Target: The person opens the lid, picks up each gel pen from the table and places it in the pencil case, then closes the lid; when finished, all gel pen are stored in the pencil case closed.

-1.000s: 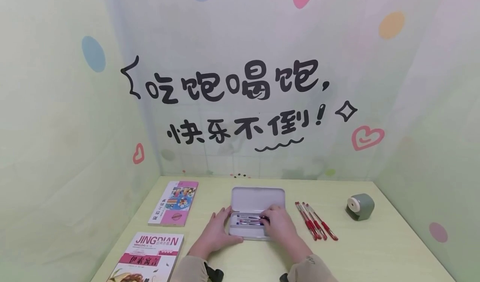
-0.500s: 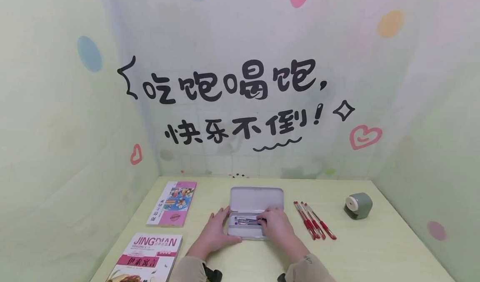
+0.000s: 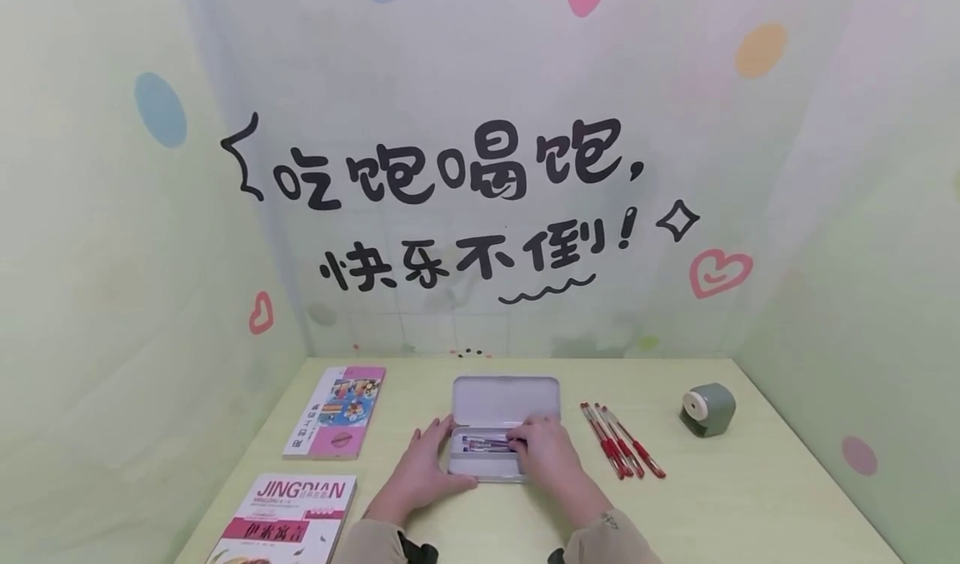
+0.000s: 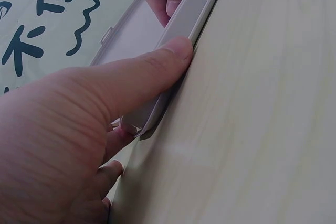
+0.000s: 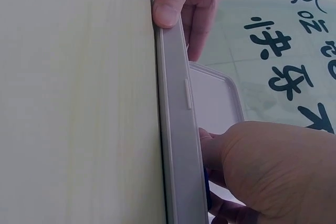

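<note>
A pale metal pencil case [image 3: 487,469] lies on the table with its lid [image 3: 506,401] raised toward the wall. Several pens [image 3: 480,445] with blue-purple ends lie lengthwise in its rear compartment. My left hand [image 3: 420,472] holds the case at its left end, thumb on the front edge [image 4: 181,51] and fingers round the side. My right hand [image 3: 547,456] reaches into the right part of the case, its curled fingers pinching the pens near their right ends. A dark blue bit of pen [image 5: 207,184] shows by those fingers in the right wrist view; the exact grip is partly hidden.
Several red pens [image 3: 621,443] lie to the right of the case. A grey-green pencil sharpener [image 3: 711,410] stands farther right. Two books lie at the left, a pink-and-white one [image 3: 337,414] behind a white one [image 3: 285,518]. The printed wall backdrop [image 3: 480,322] rises behind the table.
The head view has shifted slightly, so everything sits a little farther left. Inside the case the pens look bunched closer together under the right fingers. The left hand stays on the case.
</note>
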Demonstrator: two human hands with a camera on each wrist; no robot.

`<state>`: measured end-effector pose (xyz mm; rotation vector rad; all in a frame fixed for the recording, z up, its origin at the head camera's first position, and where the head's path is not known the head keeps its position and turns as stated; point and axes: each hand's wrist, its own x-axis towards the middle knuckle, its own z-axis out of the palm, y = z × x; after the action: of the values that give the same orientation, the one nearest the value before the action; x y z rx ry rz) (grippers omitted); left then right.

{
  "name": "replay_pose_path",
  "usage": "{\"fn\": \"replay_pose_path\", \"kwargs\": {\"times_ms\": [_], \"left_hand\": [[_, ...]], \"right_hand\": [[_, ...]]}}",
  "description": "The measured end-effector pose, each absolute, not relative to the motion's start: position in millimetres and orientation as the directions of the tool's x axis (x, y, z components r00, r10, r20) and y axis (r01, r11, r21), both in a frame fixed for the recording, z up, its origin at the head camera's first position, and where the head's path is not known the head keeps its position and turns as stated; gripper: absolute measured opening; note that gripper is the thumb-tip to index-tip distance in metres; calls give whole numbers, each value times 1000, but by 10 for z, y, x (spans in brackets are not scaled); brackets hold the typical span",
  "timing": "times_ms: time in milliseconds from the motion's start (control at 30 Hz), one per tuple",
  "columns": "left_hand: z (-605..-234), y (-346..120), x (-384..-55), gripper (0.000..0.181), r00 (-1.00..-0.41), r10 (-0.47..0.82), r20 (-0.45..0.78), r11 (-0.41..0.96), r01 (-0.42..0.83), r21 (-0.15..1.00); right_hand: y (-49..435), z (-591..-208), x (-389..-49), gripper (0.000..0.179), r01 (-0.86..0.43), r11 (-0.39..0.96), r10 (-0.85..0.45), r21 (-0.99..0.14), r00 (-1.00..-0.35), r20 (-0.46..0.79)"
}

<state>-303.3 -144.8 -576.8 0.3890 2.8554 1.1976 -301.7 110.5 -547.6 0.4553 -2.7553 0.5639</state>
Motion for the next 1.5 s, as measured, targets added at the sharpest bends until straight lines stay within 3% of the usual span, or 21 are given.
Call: {"fn": "replay_pose_path", "kwargs": {"times_ms": [333, 733, 1000, 1233, 1500], "left_hand": [[-5773, -1446, -3035, 127, -971, 232, 61, 676, 206, 708], [-5762, -1437, -3046, 129, -972, 225, 72, 679, 209, 704], [-5777, -1440, -3050, 129, -971, 230, 67, 672, 208, 711], [-5757, -1442, -3040, 127, -964, 246, 95, 663, 239, 710], [-5751, -1435, -3040, 127, -965, 247, 90, 662, 236, 712]], "right_hand": [[1134, -5446, -2998, 16, -367, 863, -233, -347, -899, 371], [1364, -5404, -3052, 26, -266, 861, -90, -434, -919, 384], [1708, -5388, -3059, 47, -174, 857, -5, -485, -944, 331], [2084, -5426, -3019, 51, -163, 850, 38, -501, -930, 366], [2398, -5377, -2912, 56, -71, 862, 87, -502, -954, 285]]}}
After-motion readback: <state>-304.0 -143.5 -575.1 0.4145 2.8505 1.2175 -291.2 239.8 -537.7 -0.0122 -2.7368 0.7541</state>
